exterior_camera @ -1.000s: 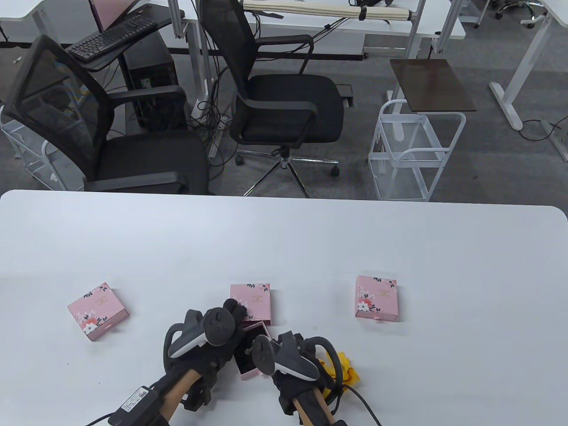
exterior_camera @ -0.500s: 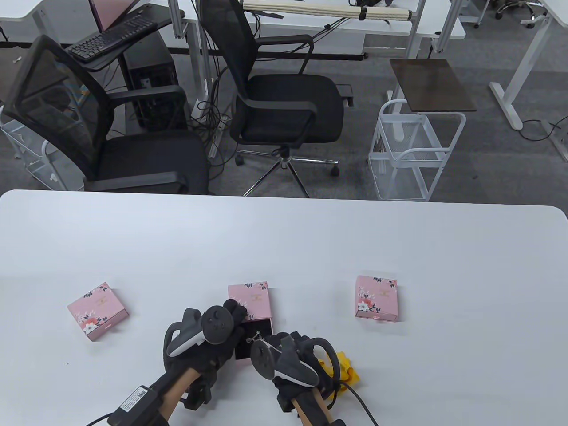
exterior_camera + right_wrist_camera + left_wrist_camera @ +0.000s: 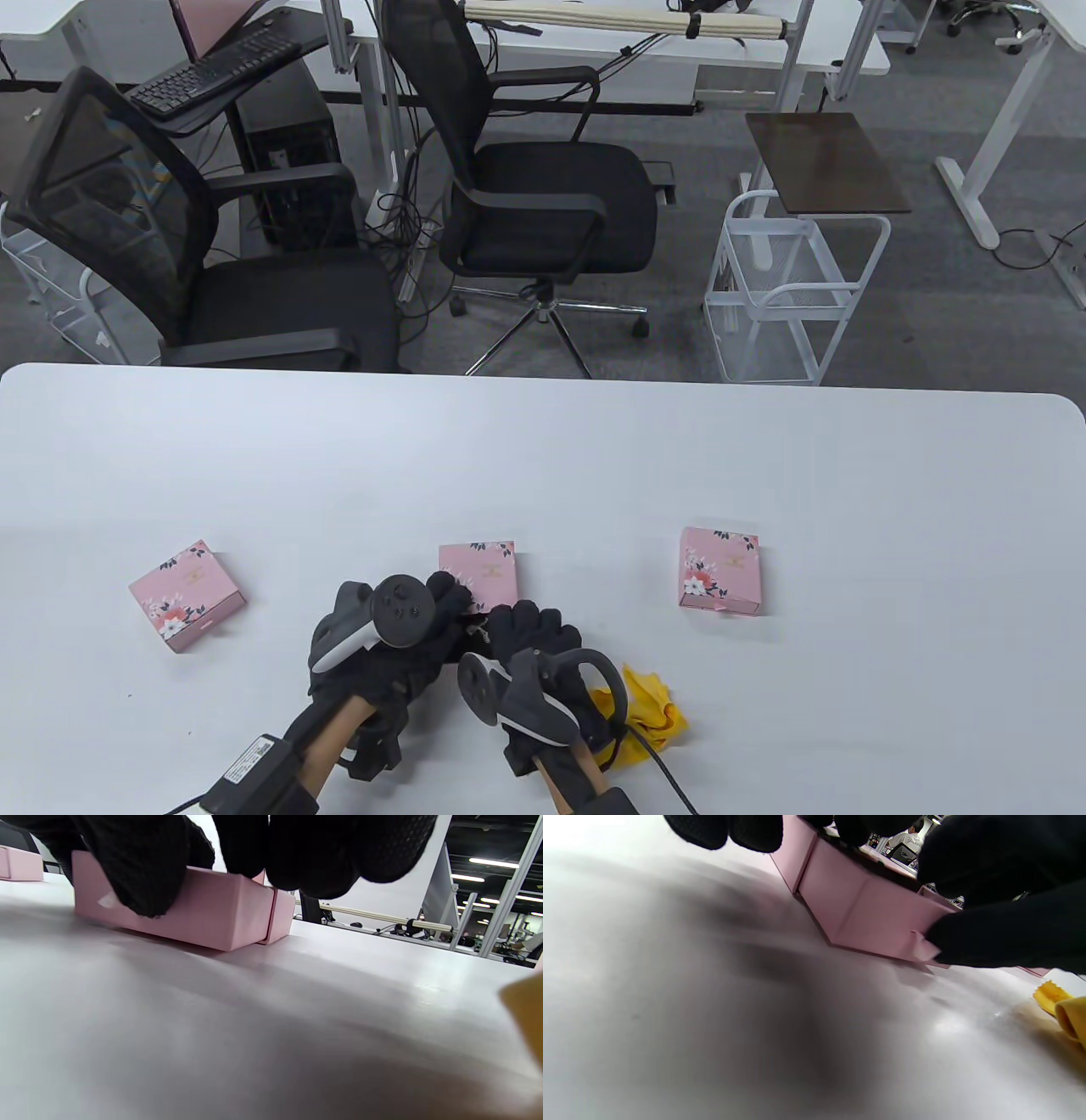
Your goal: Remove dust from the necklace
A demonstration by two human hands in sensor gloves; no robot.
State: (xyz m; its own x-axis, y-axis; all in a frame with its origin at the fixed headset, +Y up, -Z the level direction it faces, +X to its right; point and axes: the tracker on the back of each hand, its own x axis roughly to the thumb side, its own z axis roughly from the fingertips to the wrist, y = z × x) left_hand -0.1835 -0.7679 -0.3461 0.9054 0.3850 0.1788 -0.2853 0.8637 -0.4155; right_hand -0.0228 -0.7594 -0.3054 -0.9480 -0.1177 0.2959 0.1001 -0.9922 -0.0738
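Since a moment ago, our right hand (image 3: 533,632) has slid forward over the pulled-out tray of the middle pink floral cardboard box (image 3: 479,574), and the tray sits further back into its sleeve than it did. Our left hand (image 3: 428,624) stays at the box's left side. In the right wrist view our fingers (image 3: 140,874) curl over the tray's top edge, the thumb pressed to its pink front wall, so that hand grips the tray. In the left wrist view fingertips rest at the box's side wall; we cannot tell whether that hand clasps it or only steadies it. Where the necklace is we cannot see: our gloves cover the tray. The crumpled yellow cloth (image 3: 649,706) lies on the white desk (image 3: 543,458) just beside our right wrist. We judge the step to be handling the drawer, opening or closing. Next calls for exposing the necklace and taking up the cloth.
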